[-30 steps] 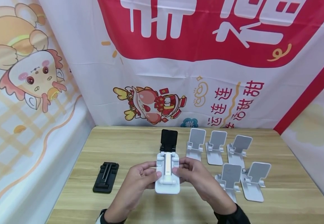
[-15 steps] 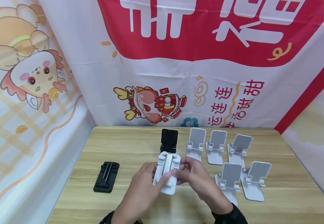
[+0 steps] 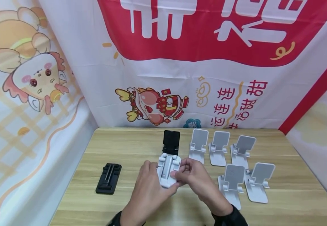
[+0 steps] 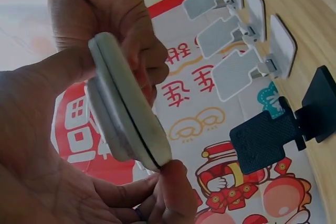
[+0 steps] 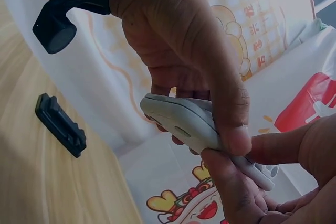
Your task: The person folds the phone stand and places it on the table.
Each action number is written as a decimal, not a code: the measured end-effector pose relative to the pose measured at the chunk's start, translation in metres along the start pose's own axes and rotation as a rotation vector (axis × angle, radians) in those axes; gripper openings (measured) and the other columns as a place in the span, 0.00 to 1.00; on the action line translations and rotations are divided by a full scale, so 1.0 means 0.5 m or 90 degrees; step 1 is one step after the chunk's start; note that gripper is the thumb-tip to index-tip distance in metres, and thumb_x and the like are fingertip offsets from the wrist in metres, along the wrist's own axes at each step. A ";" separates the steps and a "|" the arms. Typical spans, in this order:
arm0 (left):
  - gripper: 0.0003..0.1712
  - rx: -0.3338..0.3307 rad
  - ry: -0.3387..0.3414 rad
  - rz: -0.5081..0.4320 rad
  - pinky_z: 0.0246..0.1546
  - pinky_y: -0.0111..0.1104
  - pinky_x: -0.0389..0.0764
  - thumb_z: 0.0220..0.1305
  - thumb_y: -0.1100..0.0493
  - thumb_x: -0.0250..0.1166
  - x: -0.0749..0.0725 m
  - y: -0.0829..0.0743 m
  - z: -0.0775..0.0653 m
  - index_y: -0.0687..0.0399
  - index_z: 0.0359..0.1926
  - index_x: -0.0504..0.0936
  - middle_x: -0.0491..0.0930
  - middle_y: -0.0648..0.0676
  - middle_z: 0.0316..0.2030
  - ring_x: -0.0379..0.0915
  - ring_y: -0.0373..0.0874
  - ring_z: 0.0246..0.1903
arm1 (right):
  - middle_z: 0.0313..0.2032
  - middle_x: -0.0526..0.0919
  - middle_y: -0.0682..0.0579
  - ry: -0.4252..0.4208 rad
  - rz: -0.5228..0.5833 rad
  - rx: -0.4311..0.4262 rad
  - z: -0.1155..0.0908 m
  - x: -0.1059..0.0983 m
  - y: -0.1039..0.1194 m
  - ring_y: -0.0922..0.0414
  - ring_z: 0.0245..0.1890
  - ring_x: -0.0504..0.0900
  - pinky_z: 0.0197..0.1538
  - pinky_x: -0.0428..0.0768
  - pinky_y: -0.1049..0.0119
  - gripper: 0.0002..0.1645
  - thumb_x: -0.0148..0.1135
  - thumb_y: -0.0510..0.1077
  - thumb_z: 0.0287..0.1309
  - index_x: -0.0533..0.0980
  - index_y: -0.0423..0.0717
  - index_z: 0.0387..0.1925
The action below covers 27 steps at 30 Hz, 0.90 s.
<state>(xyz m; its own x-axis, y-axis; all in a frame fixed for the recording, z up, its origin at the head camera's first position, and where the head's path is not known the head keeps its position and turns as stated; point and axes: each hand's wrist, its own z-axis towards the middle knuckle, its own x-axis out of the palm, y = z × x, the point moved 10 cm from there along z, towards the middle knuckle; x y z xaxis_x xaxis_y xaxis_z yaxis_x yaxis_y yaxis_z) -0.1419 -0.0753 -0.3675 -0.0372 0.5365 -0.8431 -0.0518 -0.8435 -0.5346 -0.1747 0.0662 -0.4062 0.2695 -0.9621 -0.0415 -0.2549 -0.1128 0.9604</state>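
Observation:
Both hands hold a folded white phone stand [image 3: 166, 179] over the middle of the table, its hinged side facing the head camera. My left hand [image 3: 150, 191] grips its left and lower edges, thumb across the near end. On the other side my right hand [image 3: 199, 180] pinches the right edge, thumb on the front. The left wrist view catches the stand [image 4: 126, 100] edge-on as two closed layers, with the fingertips [image 4: 176, 182] of my left hand at one end. Just beyond it a black phone stand [image 3: 171, 141] is unfolded with its plate raised.
A folded black phone stand [image 3: 108, 178] lies on the left of the wooden table [image 3: 76, 201]. Several unfolded white phone stands stand at the right in two rows, among them a back-row stand [image 3: 219, 147] and a front-row stand [image 3: 234, 179]. Printed cloth [image 3: 157, 69] hangs behind.
The white stand has tilted and moved slightly toward the table's far side. My left hand has shifted its grip from the left side to around the near end; the right hand keeps pinching.

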 end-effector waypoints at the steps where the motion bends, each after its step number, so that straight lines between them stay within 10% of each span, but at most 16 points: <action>1: 0.47 0.000 -0.002 0.001 0.33 0.27 0.66 0.45 0.34 0.79 0.001 0.002 0.002 0.65 0.55 0.77 0.70 0.51 0.39 0.61 0.41 0.37 | 0.33 0.78 0.48 0.001 -0.003 0.001 0.001 0.000 -0.001 0.58 0.30 0.80 0.32 0.86 0.67 0.23 0.72 0.36 0.55 0.72 0.31 0.48; 7: 0.45 -0.032 -0.007 -0.008 0.30 0.27 0.71 0.41 0.38 0.80 0.014 0.058 0.021 0.65 0.51 0.79 0.72 0.51 0.38 0.65 0.41 0.33 | 0.41 0.84 0.46 -0.003 -0.082 -0.028 -0.001 -0.012 0.004 0.58 0.38 0.84 0.44 0.88 0.65 0.21 0.71 0.37 0.59 0.75 0.34 0.52; 18: 0.46 -0.147 -0.017 0.058 0.24 0.35 0.78 0.35 0.46 0.81 0.048 0.294 0.051 0.78 0.48 0.78 0.74 0.60 0.35 0.72 0.49 0.31 | 0.47 0.85 0.43 -0.276 -0.579 -0.248 -0.071 -0.166 0.097 0.44 0.51 0.81 0.55 0.80 0.44 0.17 0.75 0.39 0.57 0.81 0.40 0.48; 27: 0.39 -0.154 -0.025 0.095 0.17 0.37 0.76 0.33 0.50 0.81 0.064 0.345 0.048 0.79 0.39 0.78 0.72 0.63 0.31 0.71 0.51 0.27 | 0.52 0.83 0.30 -0.327 -0.772 -0.288 -0.085 -0.220 0.078 0.31 0.54 0.79 0.56 0.76 0.33 0.28 0.77 0.31 0.46 0.80 0.28 0.52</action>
<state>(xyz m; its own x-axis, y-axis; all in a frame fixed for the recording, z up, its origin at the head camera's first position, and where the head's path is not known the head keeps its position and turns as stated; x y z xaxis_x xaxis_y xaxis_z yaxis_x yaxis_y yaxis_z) -0.1759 -0.2029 -0.4851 -0.0649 0.4027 -0.9130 0.1965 -0.8919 -0.4073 -0.1748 0.1783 -0.3524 -0.2892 -0.3164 -0.9035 0.2357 -0.9383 0.2531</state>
